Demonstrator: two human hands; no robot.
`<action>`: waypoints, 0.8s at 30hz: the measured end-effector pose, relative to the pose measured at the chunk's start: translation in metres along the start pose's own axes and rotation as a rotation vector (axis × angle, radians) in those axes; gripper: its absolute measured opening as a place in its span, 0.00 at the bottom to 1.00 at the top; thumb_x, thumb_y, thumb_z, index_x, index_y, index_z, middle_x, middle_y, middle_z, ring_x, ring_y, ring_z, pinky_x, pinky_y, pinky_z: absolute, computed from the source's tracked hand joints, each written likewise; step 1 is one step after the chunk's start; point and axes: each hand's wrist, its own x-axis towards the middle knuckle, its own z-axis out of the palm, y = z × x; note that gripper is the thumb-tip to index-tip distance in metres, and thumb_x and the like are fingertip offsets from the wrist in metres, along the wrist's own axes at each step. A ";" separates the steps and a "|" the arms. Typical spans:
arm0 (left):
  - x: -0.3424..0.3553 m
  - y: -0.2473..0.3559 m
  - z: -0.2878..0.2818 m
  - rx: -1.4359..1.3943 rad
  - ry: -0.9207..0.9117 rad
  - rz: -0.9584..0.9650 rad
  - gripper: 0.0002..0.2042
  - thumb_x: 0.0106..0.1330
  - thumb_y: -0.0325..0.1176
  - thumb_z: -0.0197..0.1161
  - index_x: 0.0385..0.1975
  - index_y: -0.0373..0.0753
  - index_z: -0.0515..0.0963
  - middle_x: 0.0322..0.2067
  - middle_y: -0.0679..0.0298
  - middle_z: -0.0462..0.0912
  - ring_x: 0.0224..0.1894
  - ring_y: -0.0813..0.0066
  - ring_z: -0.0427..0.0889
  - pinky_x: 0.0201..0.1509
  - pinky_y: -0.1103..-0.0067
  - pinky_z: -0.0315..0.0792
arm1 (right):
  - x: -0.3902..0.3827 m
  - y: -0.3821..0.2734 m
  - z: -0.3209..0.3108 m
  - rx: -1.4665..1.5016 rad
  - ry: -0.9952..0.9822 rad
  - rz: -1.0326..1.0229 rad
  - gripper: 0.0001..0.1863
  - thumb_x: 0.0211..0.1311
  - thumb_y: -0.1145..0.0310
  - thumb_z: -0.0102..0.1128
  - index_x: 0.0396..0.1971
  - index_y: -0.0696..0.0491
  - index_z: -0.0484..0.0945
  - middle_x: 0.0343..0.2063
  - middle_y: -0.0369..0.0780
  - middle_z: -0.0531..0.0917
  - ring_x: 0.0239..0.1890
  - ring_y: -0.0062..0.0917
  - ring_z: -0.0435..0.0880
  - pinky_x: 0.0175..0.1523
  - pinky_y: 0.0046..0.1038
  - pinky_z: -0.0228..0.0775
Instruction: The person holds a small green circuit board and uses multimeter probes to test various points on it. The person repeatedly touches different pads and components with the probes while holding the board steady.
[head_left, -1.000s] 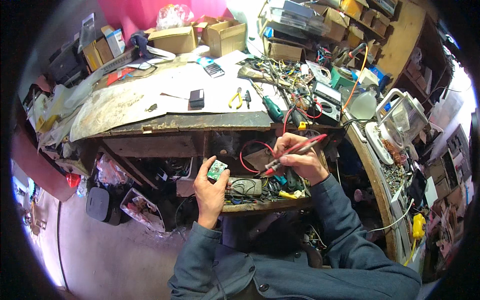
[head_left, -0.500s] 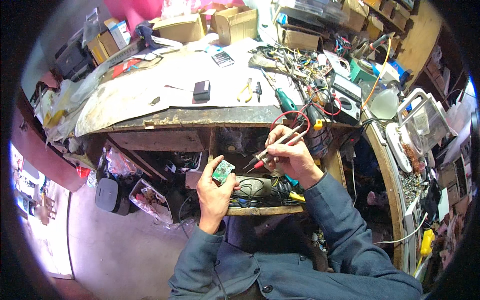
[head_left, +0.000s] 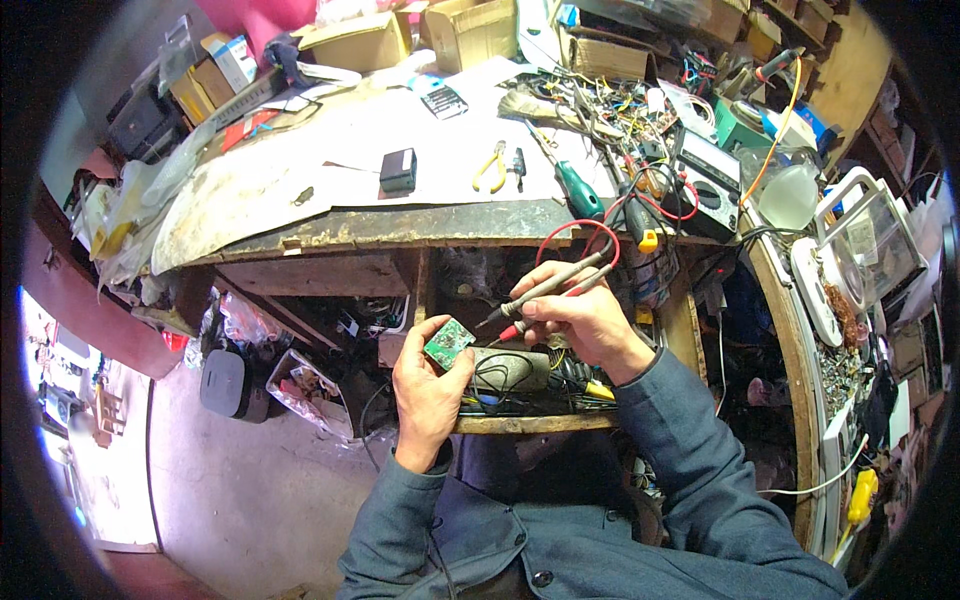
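Between thumb and fingers, my left hand (head_left: 428,388) grips a small green circuit board (head_left: 450,343) above the open drawer. My right hand (head_left: 588,322) pinches two test probes (head_left: 545,292), one black and one red, side by side like chopsticks. Their tips point left, close to the board's right edge; I cannot tell whether either touches it. Red and black leads loop up from the probes toward an analog multimeter (head_left: 708,180) at the right of the bench.
An open drawer (head_left: 540,424) with cables lies below my hands. On the bench (head_left: 350,225) are a black adapter (head_left: 398,171), yellow-handled pliers (head_left: 491,168), a green-handled screwdriver (head_left: 578,190) and a heap of wires and parts (head_left: 610,110). Cardboard boxes (head_left: 472,35) stand behind.
The board has turned slightly in my left hand, and the probe tips have come nearer to it. The whole view has shifted a little.
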 end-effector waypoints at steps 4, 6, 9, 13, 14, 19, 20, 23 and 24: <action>0.000 0.004 0.000 -0.006 -0.022 -0.037 0.21 0.63 0.20 0.68 0.56 0.30 0.74 0.40 0.64 0.82 0.38 0.81 0.81 0.42 0.82 0.77 | 0.002 0.006 -0.004 -0.034 0.055 0.042 0.09 0.62 0.68 0.69 0.38 0.56 0.83 0.28 0.36 0.86 0.25 0.19 0.85 0.27 0.20 0.74; -0.001 0.007 0.001 0.001 -0.025 -0.050 0.21 0.63 0.20 0.68 0.56 0.30 0.74 0.40 0.65 0.82 0.38 0.81 0.81 0.43 0.82 0.77 | 0.003 0.007 -0.002 -0.071 0.076 0.011 0.08 0.65 0.65 0.67 0.36 0.55 0.83 0.27 0.35 0.86 0.24 0.16 0.82 0.26 0.19 0.71; -0.001 0.008 0.000 0.003 -0.034 -0.048 0.21 0.62 0.20 0.69 0.56 0.30 0.75 0.40 0.65 0.82 0.39 0.81 0.81 0.44 0.82 0.77 | -0.001 0.002 0.007 -0.134 0.089 -0.026 0.09 0.66 0.64 0.67 0.36 0.54 0.83 0.27 0.35 0.86 0.24 0.15 0.81 0.26 0.18 0.70; -0.001 0.007 -0.001 -0.005 -0.059 -0.052 0.22 0.61 0.21 0.70 0.56 0.30 0.75 0.41 0.64 0.82 0.40 0.81 0.80 0.46 0.82 0.76 | -0.002 0.003 0.011 -0.163 0.060 -0.099 0.10 0.66 0.64 0.69 0.38 0.55 0.85 0.29 0.33 0.86 0.26 0.14 0.80 0.29 0.18 0.71; -0.001 0.007 -0.002 0.014 -0.055 -0.039 0.21 0.62 0.21 0.70 0.56 0.30 0.75 0.41 0.64 0.82 0.40 0.81 0.81 0.46 0.81 0.77 | -0.003 0.001 0.012 -0.227 0.037 -0.136 0.09 0.66 0.65 0.69 0.39 0.55 0.85 0.30 0.34 0.87 0.27 0.13 0.80 0.30 0.19 0.71; 0.002 -0.001 -0.001 -0.072 -0.042 -0.005 0.21 0.62 0.21 0.71 0.54 0.32 0.73 0.39 0.66 0.82 0.38 0.81 0.81 0.45 0.81 0.77 | -0.003 0.007 0.009 -0.460 -0.006 -0.441 0.08 0.63 0.70 0.72 0.37 0.57 0.86 0.29 0.35 0.86 0.30 0.16 0.82 0.34 0.23 0.74; 0.002 -0.001 -0.001 -0.084 -0.064 -0.015 0.21 0.62 0.21 0.71 0.54 0.32 0.73 0.39 0.66 0.82 0.38 0.81 0.81 0.45 0.81 0.77 | -0.002 0.009 0.008 -0.525 -0.011 -0.555 0.07 0.62 0.71 0.73 0.37 0.57 0.86 0.28 0.35 0.86 0.30 0.18 0.82 0.35 0.24 0.75; 0.003 -0.001 -0.005 -0.151 -0.120 -0.083 0.20 0.63 0.19 0.69 0.54 0.32 0.72 0.39 0.66 0.82 0.38 0.82 0.81 0.44 0.82 0.77 | -0.005 -0.001 0.015 -0.739 -0.047 -0.734 0.05 0.60 0.73 0.73 0.33 0.57 0.85 0.28 0.39 0.86 0.28 0.24 0.83 0.35 0.26 0.74; 0.003 0.003 -0.007 -0.190 -0.136 -0.129 0.20 0.63 0.19 0.69 0.54 0.33 0.72 0.39 0.66 0.82 0.38 0.82 0.81 0.43 0.83 0.77 | -0.002 0.000 0.015 -0.765 -0.060 -0.817 0.05 0.59 0.74 0.73 0.32 0.57 0.84 0.28 0.40 0.85 0.27 0.26 0.82 0.33 0.28 0.73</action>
